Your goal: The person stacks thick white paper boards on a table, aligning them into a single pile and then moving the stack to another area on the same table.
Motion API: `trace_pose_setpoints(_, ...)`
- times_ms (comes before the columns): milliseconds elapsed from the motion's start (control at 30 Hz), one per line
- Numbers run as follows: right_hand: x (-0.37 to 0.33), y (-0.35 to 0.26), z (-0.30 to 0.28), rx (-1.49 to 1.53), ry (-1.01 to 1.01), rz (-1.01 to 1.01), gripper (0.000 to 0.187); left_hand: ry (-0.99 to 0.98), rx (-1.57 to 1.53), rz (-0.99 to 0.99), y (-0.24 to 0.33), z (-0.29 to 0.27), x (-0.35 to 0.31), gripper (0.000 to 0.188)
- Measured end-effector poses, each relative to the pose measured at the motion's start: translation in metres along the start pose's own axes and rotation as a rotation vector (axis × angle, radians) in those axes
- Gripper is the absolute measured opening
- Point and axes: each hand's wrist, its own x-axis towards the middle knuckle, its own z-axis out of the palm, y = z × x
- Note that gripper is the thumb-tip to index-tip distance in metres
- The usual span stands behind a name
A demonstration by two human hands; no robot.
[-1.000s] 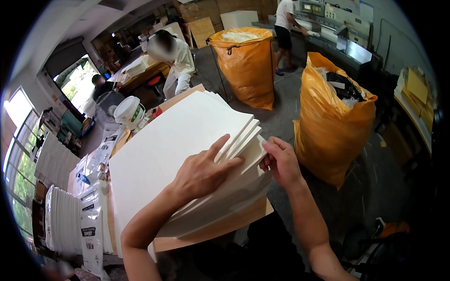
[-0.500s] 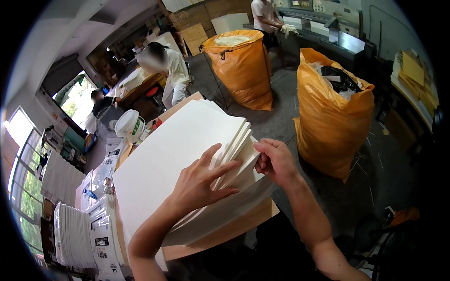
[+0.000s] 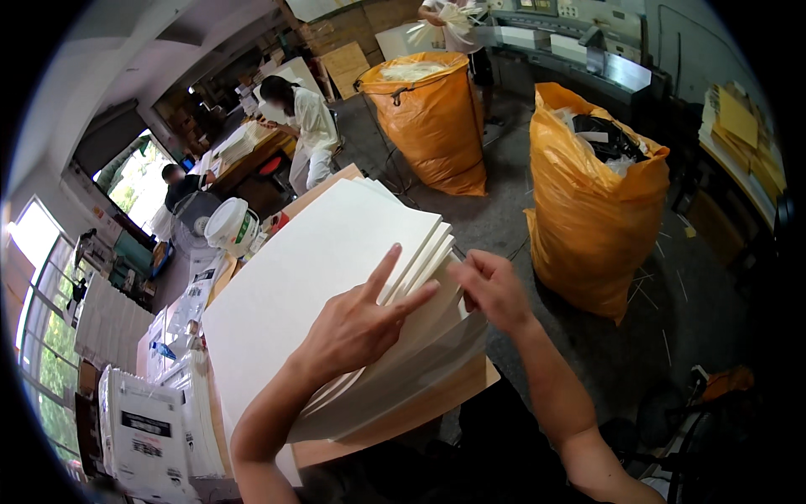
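Observation:
A thick stack of large white sheets [image 3: 294,277] lies in front of me. Its upper sheets are fanned into several layers at the right corner. My left hand [image 3: 357,323] rests on the near side of these layers, its index finger and another finger stretched apart across them. At that same corner, my right hand [image 3: 497,294] has its fingers curled at the sheet edges, seemingly pinching them. The fingertips are partly hidden and slightly blurred.
Two orange sacks [image 3: 432,126] [image 3: 588,210] stand beyond the stack, filled with scraps. A white bucket [image 3: 231,225] sits left of it, near a fan [image 3: 197,210]. Wrapped bundles [image 3: 151,433] stand at lower left. Co-workers are farther back; one carries paper strips [image 3: 453,21].
My right hand has shifted slightly down over the sheet corner. The left hand's fingers are spread wider. A co-worker at the back has moved left with paper strips in hand.

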Motion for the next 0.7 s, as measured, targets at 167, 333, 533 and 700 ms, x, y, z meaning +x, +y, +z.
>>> trace_pose_setpoints(167,0.005,-0.005,-0.001,0.465,-0.075,0.272,0.037,-0.013,0.025,-0.008,-0.004,0.003,-0.003,0.047)
trace_pose_setpoints(333,0.007,-0.003,0.002,0.610,-0.088,0.283,0.036,0.100,-0.044,-0.056,0.007,0.007,-0.004,0.061)
trace_pose_setpoints(533,0.007,0.001,-0.001,0.600,-0.114,0.284,0.037,0.071,-0.047,-0.021,0.001,0.002,-0.005,0.059)
trace_pose_setpoints(700,0.003,0.000,-0.001,0.659,-0.081,0.240,0.038,0.056,-0.056,-0.007,-0.001,0.001,-0.004,0.056)
